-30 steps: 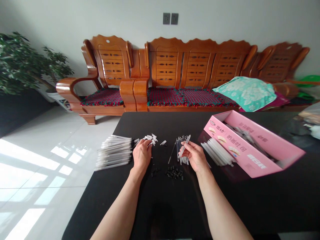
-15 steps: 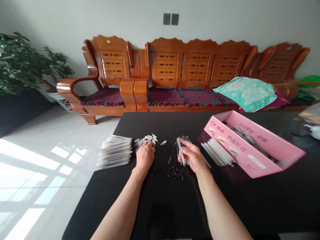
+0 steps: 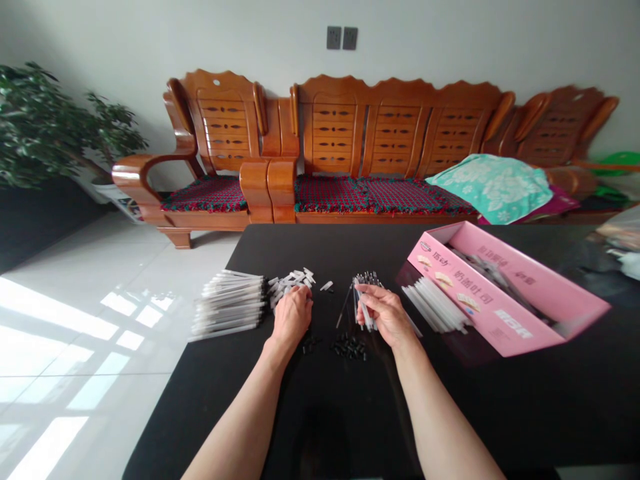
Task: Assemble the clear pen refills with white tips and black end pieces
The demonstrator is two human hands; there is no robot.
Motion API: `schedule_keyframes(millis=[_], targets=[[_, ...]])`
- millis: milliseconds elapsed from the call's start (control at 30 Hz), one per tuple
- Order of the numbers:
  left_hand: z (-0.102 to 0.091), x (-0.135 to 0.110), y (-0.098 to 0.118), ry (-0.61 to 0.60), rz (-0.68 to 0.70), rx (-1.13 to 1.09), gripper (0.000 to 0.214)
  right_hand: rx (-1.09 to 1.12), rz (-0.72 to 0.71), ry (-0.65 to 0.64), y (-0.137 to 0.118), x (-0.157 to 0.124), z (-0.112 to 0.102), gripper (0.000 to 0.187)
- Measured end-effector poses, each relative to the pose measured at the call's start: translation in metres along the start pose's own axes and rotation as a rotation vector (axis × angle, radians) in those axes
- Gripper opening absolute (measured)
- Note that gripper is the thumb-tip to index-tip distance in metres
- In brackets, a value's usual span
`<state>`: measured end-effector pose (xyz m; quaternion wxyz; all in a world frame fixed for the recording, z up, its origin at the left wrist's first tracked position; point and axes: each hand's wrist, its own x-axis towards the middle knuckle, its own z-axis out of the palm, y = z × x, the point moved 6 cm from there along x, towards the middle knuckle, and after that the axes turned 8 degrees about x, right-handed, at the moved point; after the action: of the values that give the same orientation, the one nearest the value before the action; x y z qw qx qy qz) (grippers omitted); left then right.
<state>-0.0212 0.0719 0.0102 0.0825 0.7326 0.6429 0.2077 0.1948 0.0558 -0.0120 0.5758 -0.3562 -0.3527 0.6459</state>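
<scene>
On the black table [image 3: 350,413], my left hand [image 3: 291,315] rests palm down with curled fingers at the near edge of a small heap of white caps [image 3: 293,278]; what it pinches is hidden. My right hand [image 3: 385,313] is closed on a clear pen barrel [image 3: 365,308] and sits over a bundle of thin refills [image 3: 363,281]. A scatter of small black tips [image 3: 349,347] lies between the two hands, just in front of them. A stack of assembled clear pens [image 3: 230,305] lies left of my left hand.
A row of clear barrels [image 3: 436,303] lies beside an open pink box [image 3: 515,313] at the right. Wooden chairs and a bench [image 3: 360,143] stand behind the table. A potted plant [image 3: 45,127] is at the far left, and the table's left edge drops to white floor tiles.
My right hand lowered the barrel from an upright tilt down onto the refill bundle. My left hand slid slightly right along the cap heap and curled its fingers.
</scene>
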Motion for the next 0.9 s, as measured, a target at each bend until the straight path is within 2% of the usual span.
schedule_keyframes(millis=[67,133,233,333,567,900], targets=[[-0.001,0.003,-0.004,0.036,-0.036,-0.199,0.011,0.039,-0.01,0.002,0.0,0.001,-0.001,0.025],[0.004,0.005,-0.009,0.012,-0.104,-0.556,0.016,0.115,-0.029,-0.006,-0.001,0.002,-0.001,0.023],[0.018,0.006,-0.009,-0.116,-0.216,-1.133,0.033,0.212,-0.055,-0.009,-0.004,0.004,0.0,0.03],[0.027,0.003,-0.002,-0.226,-0.281,-1.411,0.038,0.216,-0.077,0.032,-0.007,0.004,-0.001,0.029],[0.035,-0.006,0.015,-0.315,-0.332,-1.518,0.036,0.119,-0.147,0.097,-0.007,0.004,-0.003,0.023],[0.042,-0.009,0.02,-0.316,-0.343,-1.492,0.039,0.097,-0.14,0.137,-0.006,0.003,-0.002,0.025]])
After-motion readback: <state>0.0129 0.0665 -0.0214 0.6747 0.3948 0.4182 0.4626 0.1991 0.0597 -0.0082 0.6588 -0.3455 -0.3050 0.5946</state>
